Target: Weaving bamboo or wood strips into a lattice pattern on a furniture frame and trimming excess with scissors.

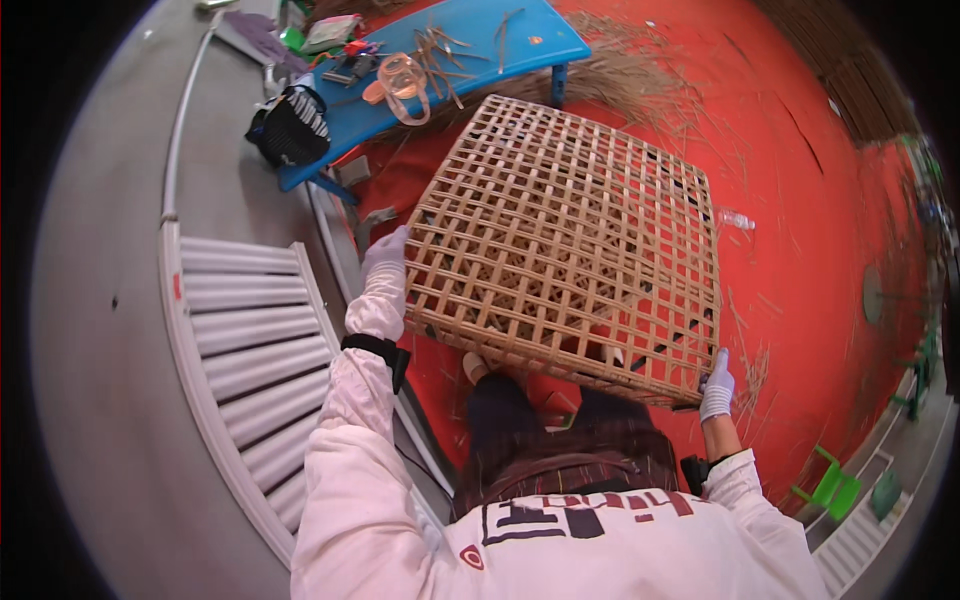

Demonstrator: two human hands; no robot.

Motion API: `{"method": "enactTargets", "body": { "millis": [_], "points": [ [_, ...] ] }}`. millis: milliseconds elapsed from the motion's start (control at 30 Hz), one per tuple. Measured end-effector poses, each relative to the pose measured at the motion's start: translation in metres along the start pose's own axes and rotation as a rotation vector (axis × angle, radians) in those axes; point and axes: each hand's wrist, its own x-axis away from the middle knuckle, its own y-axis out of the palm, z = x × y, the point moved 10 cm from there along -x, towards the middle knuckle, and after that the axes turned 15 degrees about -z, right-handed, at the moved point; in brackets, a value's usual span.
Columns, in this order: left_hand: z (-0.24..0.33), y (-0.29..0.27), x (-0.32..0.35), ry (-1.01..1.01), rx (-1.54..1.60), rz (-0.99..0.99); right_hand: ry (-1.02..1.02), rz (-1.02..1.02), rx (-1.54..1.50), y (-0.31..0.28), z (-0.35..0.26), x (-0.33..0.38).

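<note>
- Bamboo strips, pale tan, make up the open-lattice basket (565, 250) that the person holds up in front of the body, tilted, above the red floor mat (800, 200).
- The left hand (385, 255), in a white glove, is closed around the basket's left edge, fingers curled over the rim strips.
- The right hand (716, 385), also gloved, grips the lower right corner, fingers wrapped over the edge.
- As a judgement of progress: the grid face toward the camera looks fully woven, with even squares, and a second woven layer shows through it, so the body appears largely built; whether the rim or far sides are finished cannot be told.
- Loose bamboo slivers (640, 70) lie scattered on the mat beyond the basket, which suggests material is at hand for further work.
- A blue bench (480, 45) stands at the top, carrying a roll of clear tape (402, 75), small tools and strips; a black bag (290, 125) sits at its left end.
- A white corrugated panel (250, 350) lies on the grey floor to the left.
- Hidden: the basket's underside, the person's legs behind it, and both palms. The small tools on the bench are too small to identify.
</note>
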Motion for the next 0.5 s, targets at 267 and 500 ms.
{"method": "enactTargets", "body": {
  "millis": [267, 500],
  "points": [
    [0.142, 0.087, -0.009, 0.123, 0.002, 0.053, 0.041, -0.029, -0.15, -0.025, -0.084, -0.078],
    [0.187, 0.181, -0.048, 0.138, -0.2, 0.037, 0.169, 0.001, -0.233, -0.051, -0.128, -0.151]
  ]
}}
